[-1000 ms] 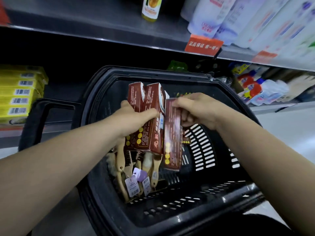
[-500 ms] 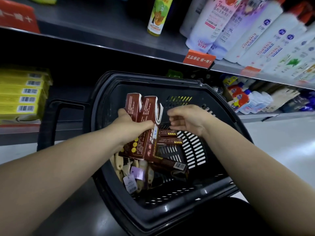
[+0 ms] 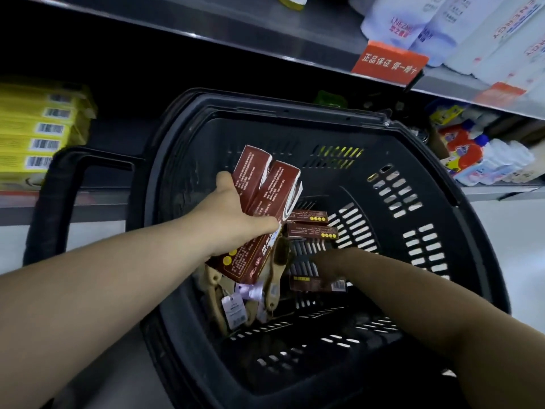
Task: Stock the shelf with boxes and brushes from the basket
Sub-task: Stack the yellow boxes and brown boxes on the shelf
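A black plastic basket (image 3: 436, 160) fills the middle of the view. Above its left side my left hand (image 3: 236, 222) grips two brown boxes (image 3: 265, 202), held tilted. Two more brown boxes (image 3: 311, 224) lie stacked on the basket floor, and a third brown box (image 3: 317, 284) lies nearer to me. My right hand (image 3: 328, 262) is down inside the basket, in shadow, right above that third box; its fingers are too dark to make out. Several wooden brushes (image 3: 272, 278) with paper tags lie under the held boxes.
The basket's black handle (image 3: 59, 184) sticks out to the left. Yellow boxes (image 3: 38, 134) are stacked on the dark lower shelf (image 3: 103, 199) at left. White bottles (image 3: 472, 31) and a red price tag (image 3: 389, 63) are on the upper shelf. Detergent packs (image 3: 472, 154) are at right.
My right hand let go of a brown box, which dropped into the basket, then moved from above the basket down to its floor. My left hand still holds the two boxes.
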`<state>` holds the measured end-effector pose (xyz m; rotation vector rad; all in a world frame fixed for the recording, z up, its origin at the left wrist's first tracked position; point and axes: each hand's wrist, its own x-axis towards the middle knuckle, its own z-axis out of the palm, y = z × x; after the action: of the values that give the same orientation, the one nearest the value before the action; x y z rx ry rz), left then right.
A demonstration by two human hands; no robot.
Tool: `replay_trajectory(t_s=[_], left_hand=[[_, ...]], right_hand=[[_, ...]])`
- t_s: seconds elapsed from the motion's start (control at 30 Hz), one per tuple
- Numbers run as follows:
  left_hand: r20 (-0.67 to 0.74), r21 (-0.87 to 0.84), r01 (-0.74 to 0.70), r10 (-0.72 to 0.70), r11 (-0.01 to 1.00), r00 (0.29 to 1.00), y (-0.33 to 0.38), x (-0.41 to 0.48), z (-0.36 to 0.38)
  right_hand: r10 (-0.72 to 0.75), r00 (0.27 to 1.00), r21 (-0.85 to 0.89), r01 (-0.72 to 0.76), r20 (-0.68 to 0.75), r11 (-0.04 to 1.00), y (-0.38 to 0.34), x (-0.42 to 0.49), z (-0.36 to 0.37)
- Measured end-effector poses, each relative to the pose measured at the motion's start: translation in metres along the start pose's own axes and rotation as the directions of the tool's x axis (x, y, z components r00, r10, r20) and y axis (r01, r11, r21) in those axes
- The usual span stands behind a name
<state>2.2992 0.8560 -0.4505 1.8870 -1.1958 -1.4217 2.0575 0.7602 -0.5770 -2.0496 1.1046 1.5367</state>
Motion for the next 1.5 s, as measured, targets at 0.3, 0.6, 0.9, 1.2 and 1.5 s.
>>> replay_trajectory(t_s=[0.3, 0.6, 0.9, 1.2, 1.5], left_hand=[[0.040, -0.006, 0.066, -0.065, 0.998, 0.997, -0.003, 0.003, 0.000], [-0.001, -0.090, 0.122, -0.123, 0.988, 0.992, 0.003, 0.005, 0.000], [0.107, -0.624, 0.067, 0.001, 0.778, 0.994, 0.032, -0.009, -0.016], [0.056, -0.637, -0.010, 0.059, 0.770, 0.997, 0.019, -0.053, -0.051], [-0.089, -0.478, -0.115, 0.082, 0.871, 0.993, 0.007, -0.090, -0.120]], right_hand=[[-0.098, 0.992, -0.176, 0.084, -0.076, 0.981, -0.015, 0.047, 0.013], [-0.040, 0.828, 0.284, 0.237, -0.559, 0.929, 0.023, -0.114, -0.073], [-0.011, -0.030, -0.021, 0.374, -1.000, 0.927, -0.040, -0.193, -0.048], [0.407, 0.203, 0.263, 0.960, -0.891, 0.098, -0.089, -0.226, -0.069], [0.206, 0.588, 0.534, 0.803, -0.782, -0.264, -0.122, -0.250, -0.125]])
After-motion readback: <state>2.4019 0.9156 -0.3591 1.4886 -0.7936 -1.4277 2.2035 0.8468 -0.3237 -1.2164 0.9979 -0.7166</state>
